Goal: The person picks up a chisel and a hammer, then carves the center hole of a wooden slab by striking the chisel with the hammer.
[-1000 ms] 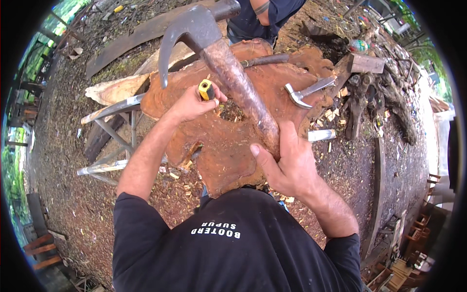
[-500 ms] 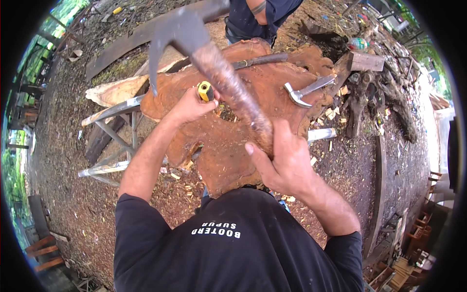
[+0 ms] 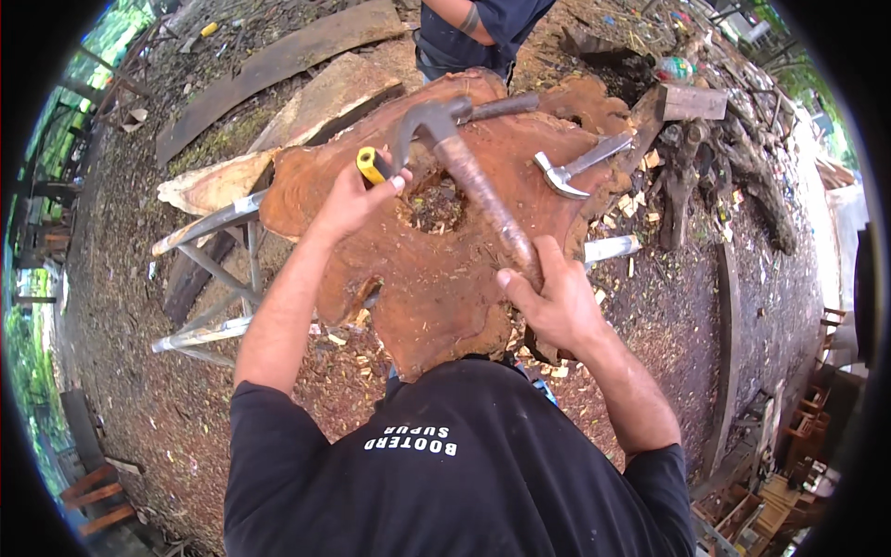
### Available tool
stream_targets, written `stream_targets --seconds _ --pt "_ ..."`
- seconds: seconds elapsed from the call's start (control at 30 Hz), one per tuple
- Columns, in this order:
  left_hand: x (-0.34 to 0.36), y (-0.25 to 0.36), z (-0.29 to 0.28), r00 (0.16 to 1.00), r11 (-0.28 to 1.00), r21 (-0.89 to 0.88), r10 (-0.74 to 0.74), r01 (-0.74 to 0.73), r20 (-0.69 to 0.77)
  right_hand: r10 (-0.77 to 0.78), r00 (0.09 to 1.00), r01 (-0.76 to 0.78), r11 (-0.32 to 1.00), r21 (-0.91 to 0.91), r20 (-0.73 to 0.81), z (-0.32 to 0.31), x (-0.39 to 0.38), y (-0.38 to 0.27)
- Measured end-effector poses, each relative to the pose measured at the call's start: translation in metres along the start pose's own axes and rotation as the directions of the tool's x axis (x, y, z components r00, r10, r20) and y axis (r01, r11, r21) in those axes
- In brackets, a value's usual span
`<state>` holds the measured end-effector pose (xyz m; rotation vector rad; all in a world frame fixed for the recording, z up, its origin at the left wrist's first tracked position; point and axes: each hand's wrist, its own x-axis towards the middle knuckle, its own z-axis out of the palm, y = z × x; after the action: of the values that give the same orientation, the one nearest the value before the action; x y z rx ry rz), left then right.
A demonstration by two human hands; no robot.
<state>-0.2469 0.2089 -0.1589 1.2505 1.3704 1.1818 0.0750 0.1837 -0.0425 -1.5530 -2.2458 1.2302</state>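
My left hand [image 3: 349,206] is closed around the yellow and black handle of what looks like a chisel [image 3: 369,165]; its blade is hidden. In my right hand [image 3: 562,303] is a claw hammer [image 3: 483,200] with a worn brown handle, gripped near its lower end. The hammer's dark head is over the slab, just right of the chisel handle. Both hands are above a thick reddish-brown wood slab [image 3: 432,297] of irregular outline. A hollow [image 3: 436,206] with wood chips in it lies right of my left hand.
A second claw hammer [image 3: 580,169] rests on the slab's right side. A dark handle [image 3: 506,107] lies toward the far edge. Another person [image 3: 464,42] stands beyond the slab. Metal tubes [image 3: 209,227] jut out at left; gnarled roots [image 3: 691,190] and a wood block [image 3: 692,102] are at right.
The hammer has come down and away, its head now lower over the slab beside the chisel handle. My right hand has shifted slightly right; my left hand and the chisel slightly left.
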Motion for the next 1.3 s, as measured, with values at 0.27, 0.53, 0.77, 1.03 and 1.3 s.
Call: stream_targets --seconds 0.27,0.53,0.77,1.03,1.3 --pt "0.016 0.048 0.002 0.991 0.995 -0.066 0.082 -0.075 0.104 -0.013 0.993 0.028 0.992 0.122 -0.120 0.000 -0.002 0.028" --pt "0.019 0.040 0.000 0.986 0.997 -0.073 0.041 -0.030 0.161 0.002 0.992 0.017 0.989 0.145 -0.124 0.008 -0.010 0.044" --pt "0.022 0.030 -0.002 0.981 0.994 -0.102 0.047 -0.028 0.187 0.014 0.990 0.011 0.985 0.174 -0.142 0.011 -0.011 0.044" --pt "0.024 0.025 0.010 0.992 0.993 -0.106 0.055 -0.043 0.113 -0.075 0.984 0.098 0.986 0.136 -0.163 -0.001 -0.010 0.025" --pt "0.029 0.001 0.011 0.985 0.984 -0.114 0.119 -0.134 -0.128 -0.465 0.853 0.456 0.885 -0.096 -0.238 -0.002 0.004 -0.034"
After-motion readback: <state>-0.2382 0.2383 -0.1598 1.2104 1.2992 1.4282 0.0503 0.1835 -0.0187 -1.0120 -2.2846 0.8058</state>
